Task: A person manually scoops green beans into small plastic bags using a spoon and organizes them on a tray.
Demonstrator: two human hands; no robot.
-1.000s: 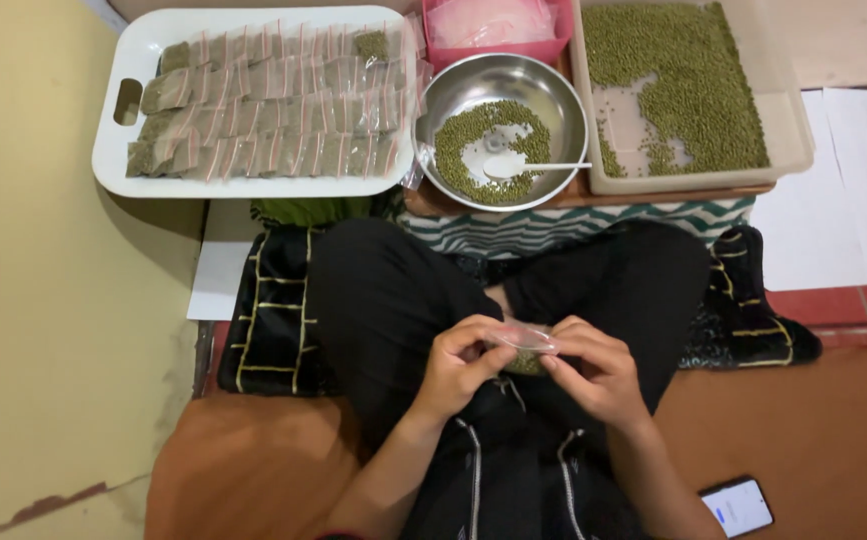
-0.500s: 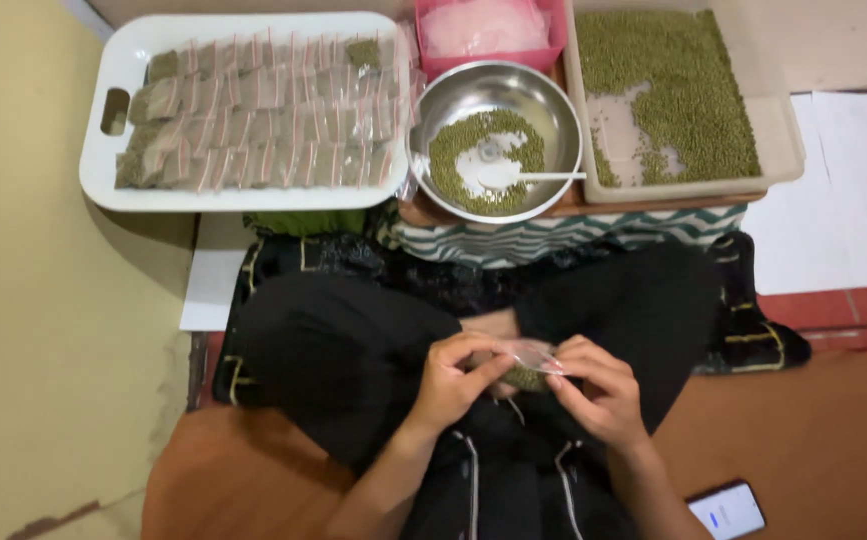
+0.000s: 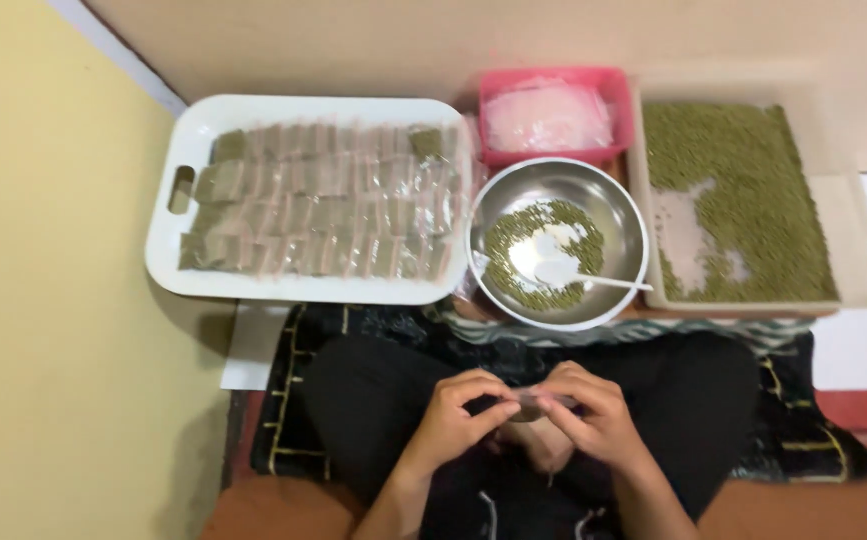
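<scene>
My left hand (image 3: 456,415) and my right hand (image 3: 593,415) meet over my lap and pinch a small clear plastic packet (image 3: 530,404) of green beans between their fingertips. Most of the packet is hidden by my fingers. In front of my knees stands a steel bowl (image 3: 557,240) with green beans and a white spoon (image 3: 581,276) lying in it. To its left a white tray (image 3: 305,197) carries several rows of filled packets.
A pink tub (image 3: 553,112) of empty clear bags sits behind the bowl. A beige bin (image 3: 753,200) of green beans stands at the right. I sit cross-legged on a dark patterned mat (image 3: 288,400). A yellow wall runs along the left.
The view has tilted down and forward, so the trays and bowl sit lower in the frame. My hands stay together on the packet, fingers working at its top.
</scene>
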